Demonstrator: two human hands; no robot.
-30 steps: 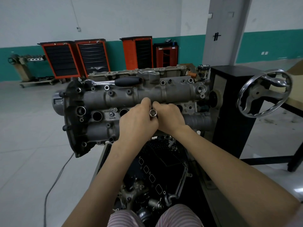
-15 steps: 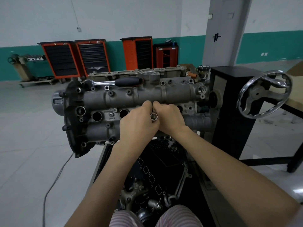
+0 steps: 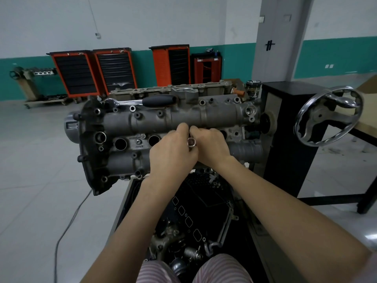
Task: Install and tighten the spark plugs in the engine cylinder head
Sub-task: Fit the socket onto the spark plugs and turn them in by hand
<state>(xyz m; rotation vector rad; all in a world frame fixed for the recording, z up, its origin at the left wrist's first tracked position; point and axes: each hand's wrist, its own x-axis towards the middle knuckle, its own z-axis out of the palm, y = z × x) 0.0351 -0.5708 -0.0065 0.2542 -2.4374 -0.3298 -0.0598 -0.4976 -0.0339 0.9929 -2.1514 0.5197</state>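
Observation:
The grey engine cylinder head (image 3: 183, 119) sits on a stand in front of me, its row of round spark plug wells (image 3: 120, 144) facing me. My left hand (image 3: 173, 150) and my right hand (image 3: 210, 144) are pressed together over the middle wells. Between them they grip a shiny socket tool (image 3: 191, 142), whose open end points toward me. The well beneath the hands is hidden. A ratchet wrench with a black handle (image 3: 157, 100) lies on top of the head.
A chrome handwheel (image 3: 328, 117) on the black stand column (image 3: 289, 139) is at the right. A black tray of engine parts (image 3: 200, 217) lies below the head. A cable (image 3: 69, 227) runs across the floor at left. Orange tool cabinets (image 3: 91, 72) line the far wall.
The hands and the socket have sunk slightly lower on the head. Their grip looks the same and nothing else has moved.

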